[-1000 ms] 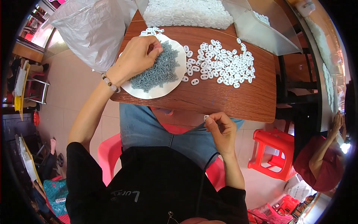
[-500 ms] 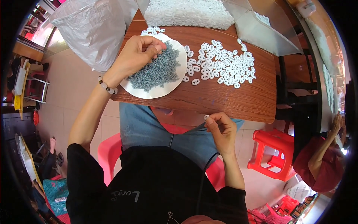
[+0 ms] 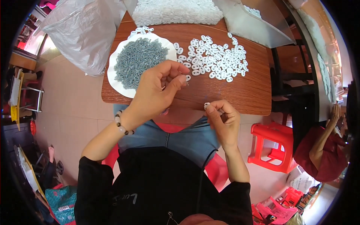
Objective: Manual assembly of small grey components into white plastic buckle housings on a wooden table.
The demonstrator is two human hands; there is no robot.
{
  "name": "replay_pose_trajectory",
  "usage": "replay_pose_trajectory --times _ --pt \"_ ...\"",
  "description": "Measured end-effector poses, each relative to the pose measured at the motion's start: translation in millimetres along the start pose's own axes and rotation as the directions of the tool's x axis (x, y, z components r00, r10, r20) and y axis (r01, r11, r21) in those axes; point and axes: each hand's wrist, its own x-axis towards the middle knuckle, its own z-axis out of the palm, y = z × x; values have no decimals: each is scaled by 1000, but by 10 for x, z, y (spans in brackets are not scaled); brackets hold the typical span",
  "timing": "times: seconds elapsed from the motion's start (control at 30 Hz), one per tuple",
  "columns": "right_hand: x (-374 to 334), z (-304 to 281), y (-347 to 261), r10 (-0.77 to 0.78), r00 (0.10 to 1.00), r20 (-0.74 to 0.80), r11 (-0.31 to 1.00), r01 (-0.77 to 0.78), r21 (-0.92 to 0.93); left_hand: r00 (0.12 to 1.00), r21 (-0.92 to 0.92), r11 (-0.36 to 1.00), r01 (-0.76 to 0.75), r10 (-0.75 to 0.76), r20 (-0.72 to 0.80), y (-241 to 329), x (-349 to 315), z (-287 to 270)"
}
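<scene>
In my right hand (image 3: 224, 119), thumb and forefinger pinch a white oval two-holed piece (image 3: 207, 105) just off the table's front edge. My left hand (image 3: 161, 84) hovers over the front of the table, right of a white plate (image 3: 112, 77), its fingers curled. A tiny grey piece shows by the left thumb tip, too small to make out clearly. On the plate lies a heap of small blue-grey, screw-like pieces (image 3: 137, 60). Loose white two-holed pieces (image 3: 221, 62) spread over the tabletop to its right.
The brown wooden table (image 3: 240, 101) bears a clear bin (image 3: 251, 30) of white pieces at the back. A white plastic bag (image 3: 80, 37) hangs off its left side. A red stool (image 3: 272, 146) stands at right, near another person's arm (image 3: 322, 142).
My left hand has moved from the heap on the plate rightward and nearer, toward my right hand. The right hand keeps its pinch on the white piece. The view has shifted slightly.
</scene>
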Motion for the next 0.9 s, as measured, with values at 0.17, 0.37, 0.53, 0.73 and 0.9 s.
replay_pose_trajectory --times 0.17,0.37,0.53,0.73,0.9 --pt "241 83 -284 -109 994 18 971 111 -213 953 158 961 -226 252 -171 -7 38 35" --pt "541 53 -248 -103 981 162 711 186 -678 906 182 940 -288 329 -266 -12 11 -159" --pt "629 -29 -35 -9 993 117 731 86 -677 917 166 947 -275 310 -250 -96 18 -110" --pt "616 86 -134 -170 980 105 805 199 -559 912 240 916 -322 368 -181 -21 26 -64" --pt "549 321 -328 -123 969 216 986 143 -83 850 372 829 -417 501 -165 -36 -3 -51"
